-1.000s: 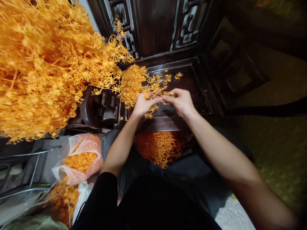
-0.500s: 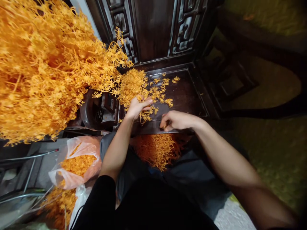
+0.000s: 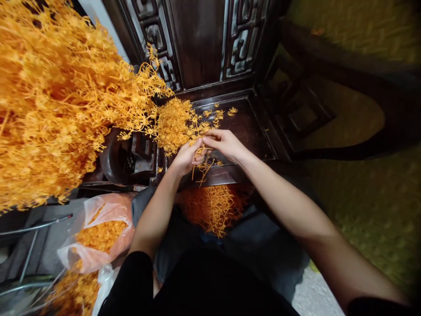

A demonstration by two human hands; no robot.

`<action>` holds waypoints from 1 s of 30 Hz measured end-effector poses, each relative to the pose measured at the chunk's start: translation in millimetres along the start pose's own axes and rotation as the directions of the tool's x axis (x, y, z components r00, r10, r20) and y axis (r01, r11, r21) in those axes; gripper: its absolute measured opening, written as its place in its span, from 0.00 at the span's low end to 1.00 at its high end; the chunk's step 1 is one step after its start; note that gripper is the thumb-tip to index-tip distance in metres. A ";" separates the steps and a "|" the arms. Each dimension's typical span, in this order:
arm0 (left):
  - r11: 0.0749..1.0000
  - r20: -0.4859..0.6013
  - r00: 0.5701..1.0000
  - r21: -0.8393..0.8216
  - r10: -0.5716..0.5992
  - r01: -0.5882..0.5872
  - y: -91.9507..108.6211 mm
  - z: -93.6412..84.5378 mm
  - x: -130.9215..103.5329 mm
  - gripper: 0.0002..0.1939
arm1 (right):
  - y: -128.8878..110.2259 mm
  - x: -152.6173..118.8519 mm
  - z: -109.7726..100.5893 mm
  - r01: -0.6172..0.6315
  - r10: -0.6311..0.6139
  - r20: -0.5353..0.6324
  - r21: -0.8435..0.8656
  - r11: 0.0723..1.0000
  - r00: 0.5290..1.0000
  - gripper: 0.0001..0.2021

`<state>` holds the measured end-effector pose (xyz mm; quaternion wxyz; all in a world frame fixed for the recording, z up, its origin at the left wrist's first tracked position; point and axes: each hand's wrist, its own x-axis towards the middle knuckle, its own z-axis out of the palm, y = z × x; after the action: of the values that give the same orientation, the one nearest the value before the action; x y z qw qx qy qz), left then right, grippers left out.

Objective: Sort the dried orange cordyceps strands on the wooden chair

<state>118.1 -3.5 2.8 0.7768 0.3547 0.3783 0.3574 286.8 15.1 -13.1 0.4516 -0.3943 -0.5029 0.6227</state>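
Note:
Over the dark wooden seat (image 3: 240,123), my left hand (image 3: 188,157) is closed on an orange plastic flower sprig (image 3: 204,168) whose thin branched stems hang below the fingers. My right hand (image 3: 226,144) meets it at the fingertips, thumb and forefinger pinched at the sprig's upper part; the exact bit between them is too small to make out. Just behind the hands lies a heap of small orange plastic flower pieces (image 3: 174,123), with several loose ones (image 3: 219,115) scattered to its right.
A large mass of orange plastic sprigs (image 3: 59,105) fills the left side, beside a curved wooden armrest (image 3: 110,153). Below it stands an open plastic bag (image 3: 123,210) of orange pieces. Bare orange stems (image 3: 213,208) gather between my legs. A carved backrest (image 3: 200,44) rises behind the seat.
My right hand has moved up and left from the seat's front edge to my left fingertips. My left hand has closed around the sprig. The view has shifted slightly.

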 end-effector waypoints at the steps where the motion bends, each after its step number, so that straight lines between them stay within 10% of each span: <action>1: 0.999 0.011 1.000 -0.030 -0.014 0.014 0.2 0.5 -0.9 0.18 | 0.5 0.3 -1.1 -0.006 0.006 0.011 -0.007 1.000 1.000 0.18; 10: 0.968 0.019 0.999 -0.247 -0.049 0.052 4.0 -2.0 -0.9 0.15 | 0.8 -9.0 -9.2 -0.027 0.026 0.064 0.022 0.999 0.998 0.32; 18: 0.990 0.064 0.994 -0.107 -0.083 0.090 0.4 -4.0 -3.1 0.15 | -3.0 -5.7 -11.5 0.091 -0.089 0.020 -0.137 0.986 0.996 0.16; 24: 0.980 0.006 0.987 0.119 -0.163 0.161 3.9 -1.9 -6.2 0.18 | -4.9 0.3 -30.2 -0.037 0.007 -0.170 -0.177 0.984 0.985 0.14; 30: 0.980 -0.013 0.990 0.138 -0.142 0.142 12.5 -15.5 -16.8 0.13 | 6.8 10.6 -76.7 0.074 -0.085 -0.472 -0.042 0.996 0.878 0.15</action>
<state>93.7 -6.8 11.5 0.7730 0.3794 0.4280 0.2744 355.2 45.5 -34.2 0.5813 -0.5184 -0.4005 0.4827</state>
